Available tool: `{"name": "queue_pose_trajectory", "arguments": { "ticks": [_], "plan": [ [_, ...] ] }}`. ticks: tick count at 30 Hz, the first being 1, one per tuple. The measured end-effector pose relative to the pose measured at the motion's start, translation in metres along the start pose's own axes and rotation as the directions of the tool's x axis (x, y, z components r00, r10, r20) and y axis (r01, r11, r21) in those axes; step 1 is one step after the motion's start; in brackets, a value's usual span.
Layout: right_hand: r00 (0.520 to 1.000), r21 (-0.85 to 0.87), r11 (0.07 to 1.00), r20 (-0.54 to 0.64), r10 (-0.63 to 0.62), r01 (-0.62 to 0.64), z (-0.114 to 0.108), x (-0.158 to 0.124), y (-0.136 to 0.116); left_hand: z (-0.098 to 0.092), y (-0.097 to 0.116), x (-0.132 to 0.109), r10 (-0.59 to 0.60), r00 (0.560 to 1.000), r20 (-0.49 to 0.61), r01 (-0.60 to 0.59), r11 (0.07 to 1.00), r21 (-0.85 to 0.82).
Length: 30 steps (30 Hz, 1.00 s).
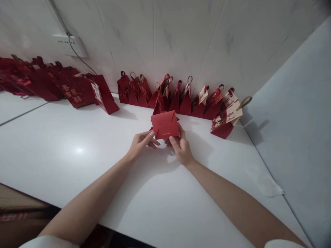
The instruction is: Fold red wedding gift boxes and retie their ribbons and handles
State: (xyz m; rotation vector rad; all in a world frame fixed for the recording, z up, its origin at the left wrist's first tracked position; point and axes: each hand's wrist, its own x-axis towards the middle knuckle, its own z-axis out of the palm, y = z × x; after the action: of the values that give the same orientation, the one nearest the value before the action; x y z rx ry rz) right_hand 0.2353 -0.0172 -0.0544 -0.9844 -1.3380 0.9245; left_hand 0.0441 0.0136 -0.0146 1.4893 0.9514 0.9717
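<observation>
Between both hands, above the white table, a red gift box (pixel 165 124) is held with its folded base facing me. A line of small print shows near the base's lower edge. My left hand (pixel 141 142) grips the box's left lower corner, thumb on the base and the other fingers partly behind. On the right lower corner my right hand (pixel 181 144) has its thumb against the base, with its fingers around the side and underneath. The box's upper part is mostly hidden behind its base.
Several small red gift boxes (pixel 133 90) with loop handles stand in a row along the tiled wall. A cream-and-red box (pixel 227 119) stands at the right end. Larger red bags (pixel 74 88) crowd the left. A clear plastic piece (pixel 266 182) lies by the right panel. A cable hangs from a wall socket (pixel 73 46).
</observation>
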Motion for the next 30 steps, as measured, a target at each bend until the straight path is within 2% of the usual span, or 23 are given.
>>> {"name": "queue_pose_trajectory", "arguments": {
  "ticks": [10, 15, 19, 23, 27, 30],
  "plan": [
    [1.0, -0.123, 0.992, 0.007, -0.015, 0.016, -0.003, -0.001, -0.002, -0.001, -0.002, 0.0, -0.053, 0.998, -0.037, 0.05, 0.995, -0.082],
    [0.998, -0.202, 0.977, 0.022, -0.06, 0.063, -0.003, -0.002, -0.005, -0.003, -0.003, 0.002, -0.079, 0.997, -0.014, 0.077, 0.992, -0.101],
    [0.983, -0.293, 0.939, 0.039, -0.178, 0.181, -0.003, -0.003, -0.004, -0.006, -0.006, 0.006, -0.134, 0.991, 0.009, 0.134, 0.981, -0.143],
    [0.936, -0.402, 0.849, 0.069, -0.345, 0.343, -0.003, -0.001, -0.001, -0.007, -0.009, 0.009, -0.187, 0.982, -0.036, 0.176, 0.962, -0.206],
    [0.901, -0.444, 0.794, 0.085, -0.425, 0.416, -0.003, -0.001, 0.0, -0.006, -0.01, 0.011, -0.233, 0.97, -0.077, 0.208, 0.947, -0.243],
    [0.879, -0.477, 0.756, 0.085, -0.468, 0.448, -0.003, -0.002, -0.001, -0.006, -0.011, 0.012, -0.205, 0.97, -0.132, 0.171, 0.957, -0.234]
  ]
}}
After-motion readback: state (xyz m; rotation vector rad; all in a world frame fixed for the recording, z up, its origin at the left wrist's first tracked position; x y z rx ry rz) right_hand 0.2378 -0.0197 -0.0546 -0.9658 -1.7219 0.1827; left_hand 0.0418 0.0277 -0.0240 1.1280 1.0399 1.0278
